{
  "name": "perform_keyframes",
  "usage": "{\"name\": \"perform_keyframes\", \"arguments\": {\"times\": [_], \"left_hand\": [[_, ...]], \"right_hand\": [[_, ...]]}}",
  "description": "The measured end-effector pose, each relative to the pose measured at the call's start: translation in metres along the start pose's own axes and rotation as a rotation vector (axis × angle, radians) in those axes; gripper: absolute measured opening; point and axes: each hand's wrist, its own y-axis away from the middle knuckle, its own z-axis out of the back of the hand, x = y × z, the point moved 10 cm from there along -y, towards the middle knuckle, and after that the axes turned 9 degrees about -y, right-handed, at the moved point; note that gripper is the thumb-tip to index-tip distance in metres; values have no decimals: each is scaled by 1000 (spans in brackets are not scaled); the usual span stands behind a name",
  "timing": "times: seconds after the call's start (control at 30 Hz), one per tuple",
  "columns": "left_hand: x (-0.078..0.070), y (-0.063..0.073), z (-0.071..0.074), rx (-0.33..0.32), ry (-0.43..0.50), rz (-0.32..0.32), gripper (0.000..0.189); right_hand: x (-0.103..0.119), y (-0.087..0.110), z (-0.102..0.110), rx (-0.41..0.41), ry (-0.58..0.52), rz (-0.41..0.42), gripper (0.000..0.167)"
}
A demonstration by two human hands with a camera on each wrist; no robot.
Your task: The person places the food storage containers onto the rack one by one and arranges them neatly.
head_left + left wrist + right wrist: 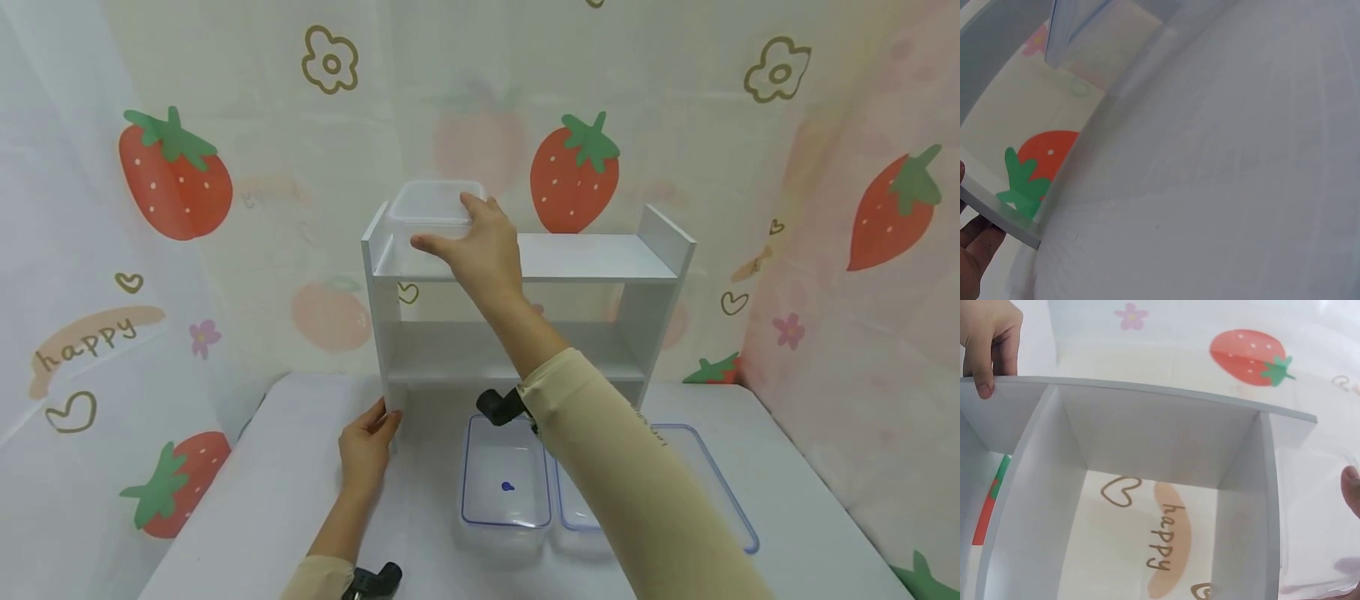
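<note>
A small white two-tier shelf unit [592, 257] stands on the table. On the left end of its top board is a clear plastic container [431, 204], which my right hand [487, 250] grips at its right and front sides, thumb in front and fingers behind. The right wrist view shows the container [1313, 506] at the right edge, with only part of the hand visible. Lower down, my left hand [365, 450] pinches the front edge of the unit's left side panel [1160, 390] near its foot, thumb on the inner side.
A clear box with a blue rim [506, 467] sits on the table in front of the unit. Right of it, more blue-rimmed clear plastic [697, 467] is partly hidden by my right sleeve [630, 475]. Strawberry-printed curtains [176, 179] enclose the white table [300, 433].
</note>
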Motion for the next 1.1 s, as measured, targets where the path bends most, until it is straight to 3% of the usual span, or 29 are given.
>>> {"name": "perform_keyframes", "arguments": {"times": [0.37,0.6,0.83,1.1], "left_hand": [[1,-1,2,-3,0,11,48],[3,-2,1,0,11,15,46],[1,-2,1,0,-8,10,46],[0,0,0,4,-1,12,46]], "right_hand": [[5,3,-1,13,47,30,96],[4,14,9,39,77,58,92],[7,31,27,31,-11,163,81],[20,56,45,51,-36,287,77]]}}
